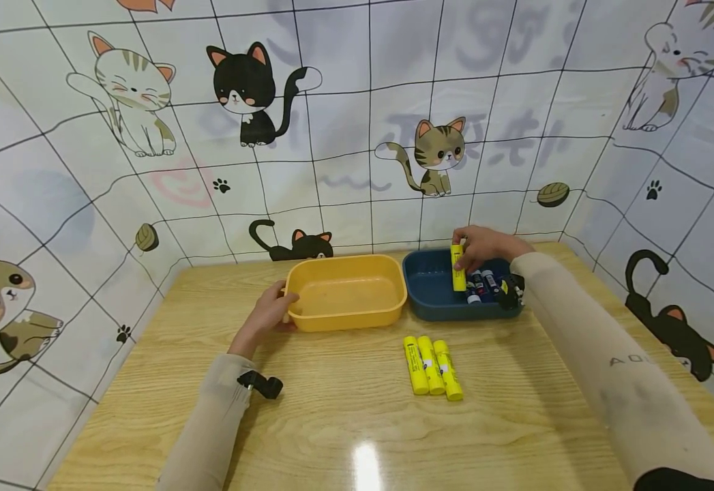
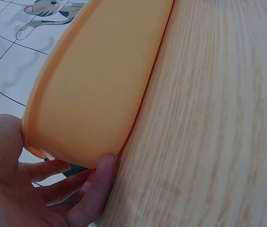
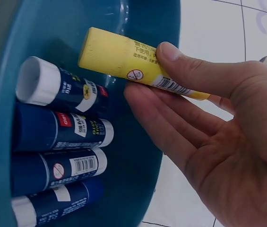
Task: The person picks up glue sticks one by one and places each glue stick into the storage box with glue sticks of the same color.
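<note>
A yellow glue stick (image 3: 119, 56) is pinched between the thumb and fingers of my right hand (image 1: 488, 247), over the blue bin (image 1: 464, 312). Inside that bin, several dark blue glue sticks (image 3: 57, 172) with white ends lie side by side. My left hand (image 1: 269, 310) grips the left end of the orange-yellow bin (image 1: 344, 320), its thumb over the rim and its fingers along the outside wall. Three yellow glue sticks (image 1: 432, 367) lie together on the table in front of the bins.
Both bins stand next to each other at the back of the wooden table (image 1: 307, 409). Behind them rises a wall covering (image 1: 344, 157) with cat drawings, which also runs along both sides. A small black device (image 1: 261, 384) is strapped to the left wrist.
</note>
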`<state>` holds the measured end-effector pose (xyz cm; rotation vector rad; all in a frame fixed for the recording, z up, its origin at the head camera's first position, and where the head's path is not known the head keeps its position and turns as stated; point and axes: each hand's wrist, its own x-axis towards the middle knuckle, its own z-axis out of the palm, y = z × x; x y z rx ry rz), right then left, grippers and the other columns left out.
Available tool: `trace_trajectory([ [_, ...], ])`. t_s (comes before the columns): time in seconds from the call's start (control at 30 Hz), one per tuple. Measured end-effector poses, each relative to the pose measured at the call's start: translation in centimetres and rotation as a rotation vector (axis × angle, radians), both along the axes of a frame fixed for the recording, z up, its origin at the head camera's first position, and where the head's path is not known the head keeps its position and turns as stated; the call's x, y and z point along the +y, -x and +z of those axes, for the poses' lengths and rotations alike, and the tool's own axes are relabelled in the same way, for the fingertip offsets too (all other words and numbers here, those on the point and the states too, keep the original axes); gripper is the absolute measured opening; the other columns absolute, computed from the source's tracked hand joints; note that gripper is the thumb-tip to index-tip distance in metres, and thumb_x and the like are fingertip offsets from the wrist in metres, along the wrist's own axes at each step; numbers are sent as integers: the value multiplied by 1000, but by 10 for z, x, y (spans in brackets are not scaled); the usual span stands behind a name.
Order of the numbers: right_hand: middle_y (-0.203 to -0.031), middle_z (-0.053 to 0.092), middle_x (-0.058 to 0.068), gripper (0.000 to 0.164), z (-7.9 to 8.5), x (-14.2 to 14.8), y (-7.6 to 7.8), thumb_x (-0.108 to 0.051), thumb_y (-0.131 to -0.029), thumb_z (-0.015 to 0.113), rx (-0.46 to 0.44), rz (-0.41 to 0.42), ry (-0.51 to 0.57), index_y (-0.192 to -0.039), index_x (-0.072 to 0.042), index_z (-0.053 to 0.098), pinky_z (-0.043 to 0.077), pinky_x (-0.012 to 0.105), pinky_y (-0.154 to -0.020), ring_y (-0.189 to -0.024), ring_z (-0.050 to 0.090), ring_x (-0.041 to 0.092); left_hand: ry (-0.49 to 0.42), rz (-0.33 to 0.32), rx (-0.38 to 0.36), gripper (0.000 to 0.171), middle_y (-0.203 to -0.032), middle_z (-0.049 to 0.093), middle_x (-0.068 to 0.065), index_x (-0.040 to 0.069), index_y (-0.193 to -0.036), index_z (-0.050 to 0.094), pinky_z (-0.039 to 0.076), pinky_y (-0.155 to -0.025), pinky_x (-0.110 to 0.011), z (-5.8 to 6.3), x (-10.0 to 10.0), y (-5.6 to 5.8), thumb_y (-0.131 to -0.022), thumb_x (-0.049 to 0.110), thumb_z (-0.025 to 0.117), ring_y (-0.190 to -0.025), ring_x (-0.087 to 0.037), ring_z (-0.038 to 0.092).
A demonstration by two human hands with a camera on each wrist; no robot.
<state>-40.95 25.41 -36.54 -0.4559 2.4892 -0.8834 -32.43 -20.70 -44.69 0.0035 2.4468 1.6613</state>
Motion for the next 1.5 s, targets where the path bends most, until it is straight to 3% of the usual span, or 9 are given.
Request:
trace_trajectory([
  [0.53,-98,60,20,40,-12,-7,-1,-7,-89,67,-45,36,-88,-118,3,42,60,44,-78,-82,70,31,17,13,11,51,-130,50,-19,15,-146,35,62,-64,-39,-4,-2,3,-99,27,48,-93,-25,62],
  [0.93,-92,64,16,42,-10,-12,-7,-15,-90,68,39,27,-241,-123,-1,46,57,41,-71,-77,62,26,11,12,3,51,-131,49,-20,16,-147,35,62,-66,-42,-6,-3,5,-99,27,48,-98,-28,61],
  [1.1,-93,66,15,43,-11,-13,-8,-15,-90,68,46,1,-252,-126,-2,48,58,38,-71,-80,64,26,-2,18,12,51,-129,49,-20,15,-147,35,62,-63,-40,-7,-3,6,-98,26,48,-97,-28,62],
  [1.37,-71,57,4,47,-17,-11,-6,-17,-92,65,-1,26,-266,-132,0,47,46,33,-58,-59,47,15,-1,22,16,51,-127,50,-18,15,-146,36,62,-62,-40,-8,-3,7,-98,26,49,-95,-27,62],
  [1.5,-69,57,4,49,-20,-10,-4,-18,-92,64,-16,39,-279,-134,1,46,42,31,-54,-55,44,13,-1,21,16,51,-128,50,-18,16,-146,36,62,-63,-40,-7,-2,6,-98,26,49,-98,-28,61],
])
